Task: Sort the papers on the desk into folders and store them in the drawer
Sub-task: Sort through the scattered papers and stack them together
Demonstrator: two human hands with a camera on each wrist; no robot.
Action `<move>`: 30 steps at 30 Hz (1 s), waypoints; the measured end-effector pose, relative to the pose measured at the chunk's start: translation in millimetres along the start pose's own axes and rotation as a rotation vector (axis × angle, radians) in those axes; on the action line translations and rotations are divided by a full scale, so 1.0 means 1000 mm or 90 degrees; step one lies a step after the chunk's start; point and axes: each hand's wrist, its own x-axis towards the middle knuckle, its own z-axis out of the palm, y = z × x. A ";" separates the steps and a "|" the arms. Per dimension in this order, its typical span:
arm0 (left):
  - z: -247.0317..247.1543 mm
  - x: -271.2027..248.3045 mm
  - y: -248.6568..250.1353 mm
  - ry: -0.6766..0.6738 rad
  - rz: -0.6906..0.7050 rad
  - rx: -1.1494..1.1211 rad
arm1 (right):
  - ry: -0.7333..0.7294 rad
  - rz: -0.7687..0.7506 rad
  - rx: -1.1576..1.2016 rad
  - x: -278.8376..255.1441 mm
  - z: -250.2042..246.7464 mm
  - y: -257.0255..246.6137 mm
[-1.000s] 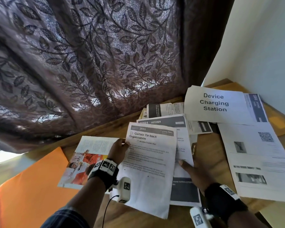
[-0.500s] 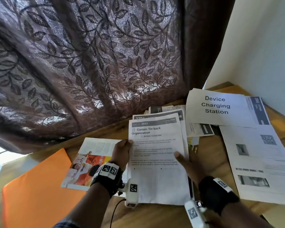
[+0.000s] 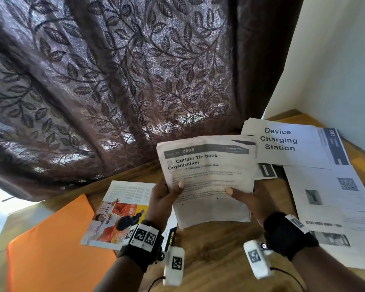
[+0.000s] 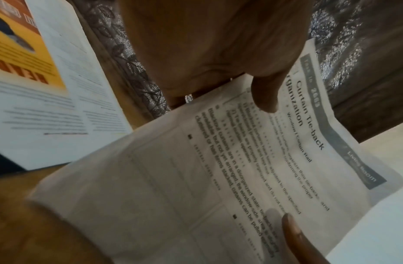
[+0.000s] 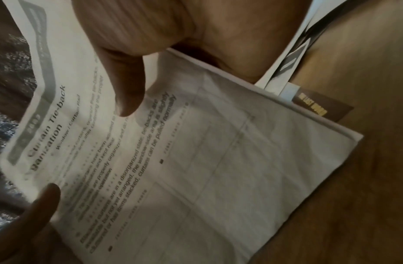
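Observation:
A stack of printed sheets (image 3: pixel 209 175), topped by a page headed "Curtain Tie-back Organization", is lifted off the wooden desk (image 3: pixel 215 260) and tilted up. My left hand (image 3: pixel 167 194) grips its left edge, thumb on the front, fingers behind. My right hand (image 3: pixel 247 197) grips the right edge the same way. The left wrist view shows the stack (image 4: pixel 218 178) under my left thumb; the right wrist view shows the stack (image 5: pixel 196 160) under my right thumb. An orange folder (image 3: pixel 51 249) lies at the desk's front left. No drawer is in view.
An open magazine (image 3: pixel 122 211) lies left of my left hand. A "Device Charging Station" sheet (image 3: pixel 282 142) and other printed pages (image 3: pixel 335 207) cover the desk's right side. A dark booklet (image 5: pixel 320 109) lies under the stack. A leaf-patterned curtain (image 3: pixel 124 81) hangs behind; a white wall (image 3: pixel 341 60) stands right.
The top sheet was slid onto the pile beneath it, and both hands then took hold of the gathered stack and lifted it off the desk, tilting it up.

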 end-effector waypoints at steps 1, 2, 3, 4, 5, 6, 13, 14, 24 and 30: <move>-0.001 -0.002 -0.003 -0.003 -0.013 0.006 | 0.000 0.008 0.003 -0.001 -0.001 0.002; 0.000 -0.003 -0.005 -0.006 -0.028 0.005 | -0.003 0.014 0.002 -0.001 -0.002 0.005; 0.000 -0.003 -0.007 -0.007 -0.043 -0.001 | -0.009 0.021 0.000 -0.001 -0.003 0.007; 0.000 -0.004 -0.008 -0.011 -0.056 -0.007 | -0.015 0.026 -0.004 -0.001 -0.004 0.009; 0.001 -0.004 -0.010 -0.021 -0.066 -0.013 | -0.021 0.032 -0.007 -0.001 -0.004 0.011; 0.002 -0.004 -0.011 -0.034 -0.081 -0.013 | -0.024 0.037 -0.008 -0.001 -0.004 0.013; 0.004 -0.004 -0.019 -0.069 -0.130 0.070 | 0.001 0.031 -0.005 -0.001 -0.005 0.017; 0.005 -0.004 -0.017 -0.066 -0.120 0.065 | 0.004 0.017 0.003 -0.001 -0.006 0.016; 0.009 -0.013 -0.029 -0.044 -0.119 0.065 | -0.050 0.031 -0.068 -0.008 -0.016 0.035; 0.011 -0.019 -0.037 -0.028 -0.134 0.069 | -0.003 0.022 -0.045 -0.034 -0.018 0.029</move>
